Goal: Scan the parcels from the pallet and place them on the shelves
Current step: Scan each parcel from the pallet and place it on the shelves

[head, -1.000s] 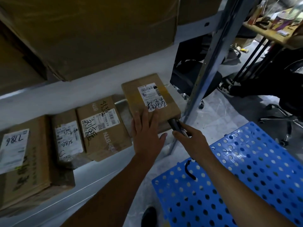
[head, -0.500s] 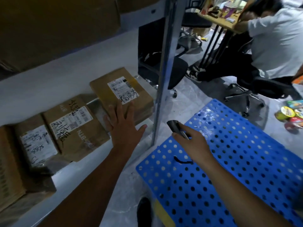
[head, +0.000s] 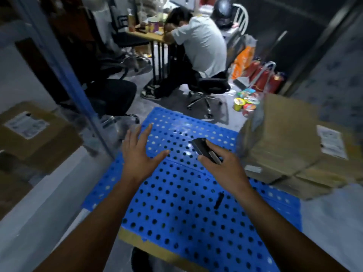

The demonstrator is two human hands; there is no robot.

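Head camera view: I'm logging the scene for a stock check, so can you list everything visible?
pallet: one, blue, perforated, on the floor at centre
cardboard parcels: a stack, brown, exact count unclear, on the pallet's right side
shelved parcel: one, brown, white label, shelf at left
seated person: one, white shirt, slumped at the desk behind
office chairs: at least two, black, by the desk
instant-noodle cups: several, multicoloured, on the floor
fire extinguishers: about three, red, far right
scanner: one, black, in the right hand
left hand: open, empty, above the pallet
right hand: gripping the scanner
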